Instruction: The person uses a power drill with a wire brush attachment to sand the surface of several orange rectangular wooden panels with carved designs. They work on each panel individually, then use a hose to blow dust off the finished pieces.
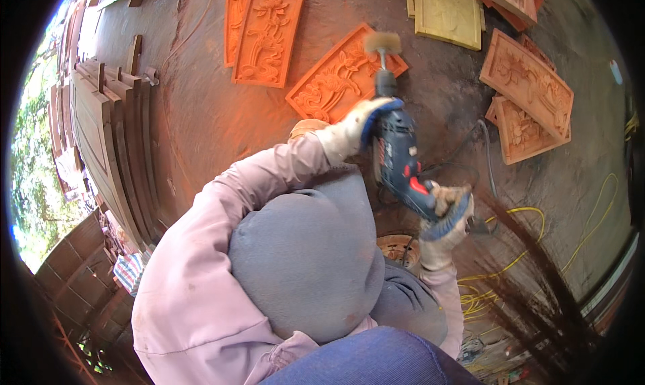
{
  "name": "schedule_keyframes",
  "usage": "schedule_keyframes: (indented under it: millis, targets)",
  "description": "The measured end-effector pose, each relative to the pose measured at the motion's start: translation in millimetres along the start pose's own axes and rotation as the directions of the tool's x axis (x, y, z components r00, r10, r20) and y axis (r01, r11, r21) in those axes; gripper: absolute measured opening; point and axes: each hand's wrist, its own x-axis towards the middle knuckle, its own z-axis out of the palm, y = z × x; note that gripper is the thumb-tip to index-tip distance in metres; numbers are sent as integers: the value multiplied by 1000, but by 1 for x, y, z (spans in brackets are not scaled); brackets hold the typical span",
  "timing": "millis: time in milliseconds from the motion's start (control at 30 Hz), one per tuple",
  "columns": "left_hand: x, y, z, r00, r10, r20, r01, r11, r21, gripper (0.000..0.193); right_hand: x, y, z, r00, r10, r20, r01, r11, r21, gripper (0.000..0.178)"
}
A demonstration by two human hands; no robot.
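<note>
My left hand [351, 125], in a white and blue work glove, is wrapped round the front of a dark power drill [395, 146]. My right hand [446, 218], gloved too, grips the drill's rear handle, close to its red trigger. A round tan brush [382, 44] is fitted in the chuck and points away from me. It overlaps the far right end of an orange carved wooden panel [334, 82] lying tilted on the ground; whether it touches, I cannot tell. Flowers and leaves are carved in relief on that panel. My left glove hides part of the panel's near edge.
Two more orange carved panels [269, 39] overlap at the far left. Paler panels [527, 82] lie stacked to the right, beside a yellowish board [448, 14]. Dark timber frames [111, 136] lean at left. A yellow cord [537, 214] and dark blurred strands [537, 284] are at lower right.
</note>
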Motion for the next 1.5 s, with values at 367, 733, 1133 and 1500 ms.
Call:
schedule_keyframes:
  millis: [367, 733, 1133, 1500]
  targets:
    - [-14, 29, 11, 863, -143, -485, 361, 845, 393, 36, -45, 23, 24, 829, 550, 98, -462, 577, 674, 34]
    - [-19, 16, -7, 918, 56, -392, 99, 926, 364, 25, -18, 19, 30, 874, 487, -3, -427, 769, 475, 37]
    - [-24, 17, -22, 863, -151, -482, 61, 979, -196, 24, 15, -2, 46, 923, 382, 41, -366, 845, 390, 29]
    - [0, 34, -26, 911, -199, -363, 22, 899, -436, 27, 82, -4, 52, 882, 436, 178, -466, 752, 466, 12]
